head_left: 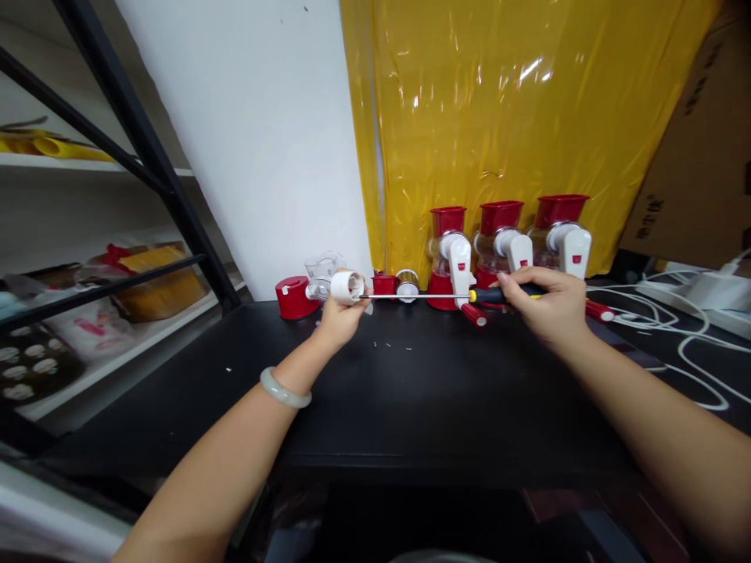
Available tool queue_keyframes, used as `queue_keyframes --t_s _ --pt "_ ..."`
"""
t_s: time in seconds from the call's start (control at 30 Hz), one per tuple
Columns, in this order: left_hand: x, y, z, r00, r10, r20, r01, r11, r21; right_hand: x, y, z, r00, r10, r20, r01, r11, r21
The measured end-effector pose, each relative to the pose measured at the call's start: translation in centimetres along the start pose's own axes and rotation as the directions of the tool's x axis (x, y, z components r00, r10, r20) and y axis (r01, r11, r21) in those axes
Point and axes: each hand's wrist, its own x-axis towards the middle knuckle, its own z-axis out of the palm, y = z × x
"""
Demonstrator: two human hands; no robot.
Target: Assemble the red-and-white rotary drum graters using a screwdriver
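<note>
My left hand (339, 317) is closed around a white cylindrical plastic part (346, 286), held above the black table (375, 391). My right hand (543, 301) grips the black and yellow handle of a screwdriver (463, 295). Its long metal shaft runs level to the left, and the tip reaches into the open end of the white part. A pale bangle sits on my left wrist. A few tiny screws (387, 343) lie on the table under the shaft.
Three red and white hand-crank grinders (504, 242) stand along the back before a yellow plastic sheet. A red base (292, 298), a clear housing (321, 274) and small parts lie at back left. White cables (674, 320) trail on the right. Shelves stand left.
</note>
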Motion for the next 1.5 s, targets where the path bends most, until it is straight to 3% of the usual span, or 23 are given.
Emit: queue_keyframes --t_s 0.3,0.47,0.63,0.87,1.13,1.5 --pt "-0.1 -1.1 -0.2 0.996 -0.078 -0.045 0.08 0.996 0.046 0.1 0.6 0.1 0.992 0.114 0.06 -0.115 0.993 0.018" --pt "-0.3 -2.1 -0.4 0.995 -0.07 -0.067 0.081 0.98 0.18 0.3 1.3 0.2 0.962 0.234 0.141 -0.247 0.966 0.078" --pt "-0.5 -2.1 -0.1 0.992 -0.115 -0.053 0.123 0.971 0.205 0.6 2.3 0.3 0.924 0.328 0.197 -0.361 0.918 0.165" --pt "-0.8 -2.1 0.2 0.981 -0.19 -0.035 0.192 0.947 0.257 0.8 3.9 0.9 0.795 0.518 0.315 -0.596 0.763 0.25" --pt "-1.0 -0.9 0.9 0.93 -0.367 -0.028 0.362 0.899 0.247 1.4 2.7 0.9 0.694 0.638 0.334 -0.705 0.51 0.493" --pt "-1.1 -1.1 0.9 0.844 -0.533 -0.06 0.53 0.813 0.242 0.7 4.2 1.9 0.751 0.599 0.277 -0.63 0.525 0.572"
